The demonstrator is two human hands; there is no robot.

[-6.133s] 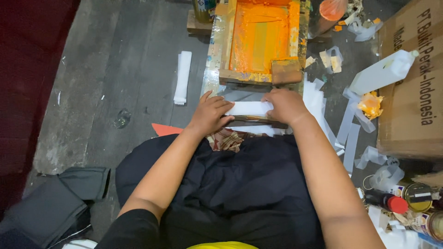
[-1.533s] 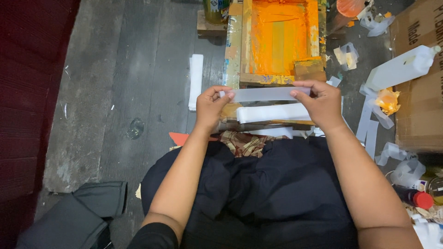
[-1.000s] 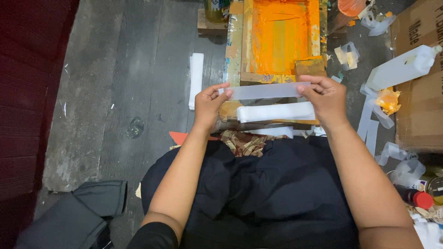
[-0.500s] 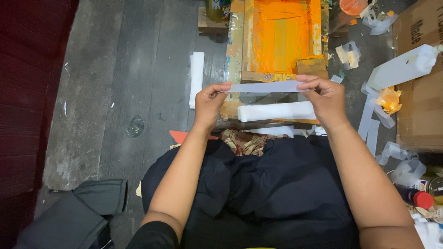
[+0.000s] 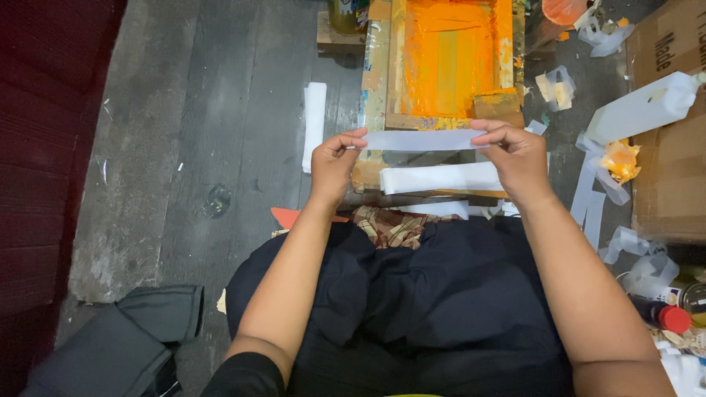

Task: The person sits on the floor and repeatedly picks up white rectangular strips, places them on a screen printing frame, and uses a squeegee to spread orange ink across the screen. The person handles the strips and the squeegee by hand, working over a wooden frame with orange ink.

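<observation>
Strip (image 5: 423, 140) stretched flat and level between both hands, just above the stack (image 5: 441, 178) of white strips. Left hand (image 5: 332, 165) at nine o'clock, fingers pinching the strip's left end; right hand (image 5: 518, 158) at three o'clock, fingers pinching the right end. Orange frame (image 5: 448, 59) sits at twelve o'clock, touching distance beyond. White bottle (image 5: 640, 110) lies off at two o'clock, well apart.

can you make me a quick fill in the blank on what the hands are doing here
1. Both hands hold a thin ___ strip by its ends.
2. The left hand pinches the strip's ___ end.
3. The framed screen beyond the strip is coated in ___ ink.
4. The right hand is nearer to the ___ box.

Missing words: white; left; orange; cardboard
</observation>
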